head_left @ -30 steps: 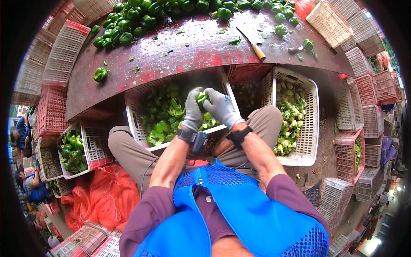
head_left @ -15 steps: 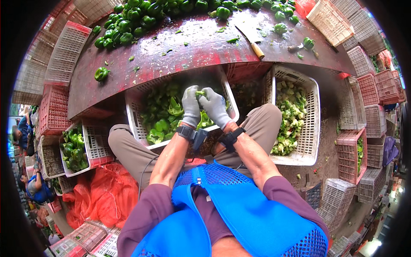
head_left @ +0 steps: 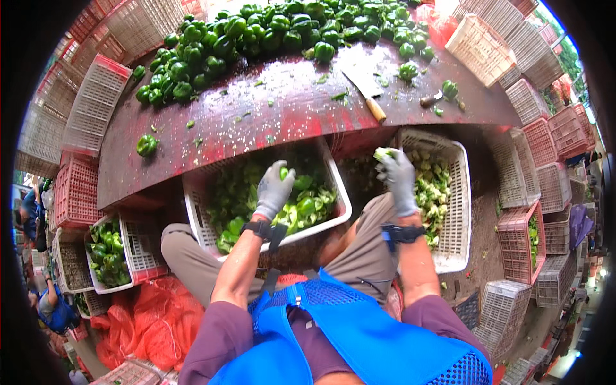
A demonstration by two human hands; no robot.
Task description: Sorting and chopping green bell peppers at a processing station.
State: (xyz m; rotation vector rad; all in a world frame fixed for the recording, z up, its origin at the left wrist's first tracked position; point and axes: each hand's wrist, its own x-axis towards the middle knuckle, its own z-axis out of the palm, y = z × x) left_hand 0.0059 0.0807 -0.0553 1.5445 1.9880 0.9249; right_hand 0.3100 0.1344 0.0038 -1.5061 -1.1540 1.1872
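My left hand (head_left: 274, 191), in a grey glove, is closed on a green pepper piece (head_left: 284, 174) above the white crate (head_left: 344, 196) in front of me. That crate holds cut green peppers (head_left: 307, 206). Farther right, my gloved right hand (head_left: 399, 178) grips a pale green pepper core (head_left: 383, 153) between its fingertips. It is over the left side of a second white crate (head_left: 466, 218), filled with pale cores and trimmings (head_left: 431, 196). Part of each held piece is hidden by the fingers.
On the dark red table (head_left: 244, 138) lie a heap of whole green peppers (head_left: 276, 35), a wooden-handled cleaver (head_left: 364, 86) and a small knife (head_left: 431, 100). Plastic crates (head_left: 96, 106) are stacked on both sides. Red mesh sacks (head_left: 147, 321) lie at my left; people (head_left: 54, 308) are beyond.
My hands, together over the front crate before, are now apart. The right has moved right with the core; the left stays above the cut peppers with a piece. The view has shifted slightly.
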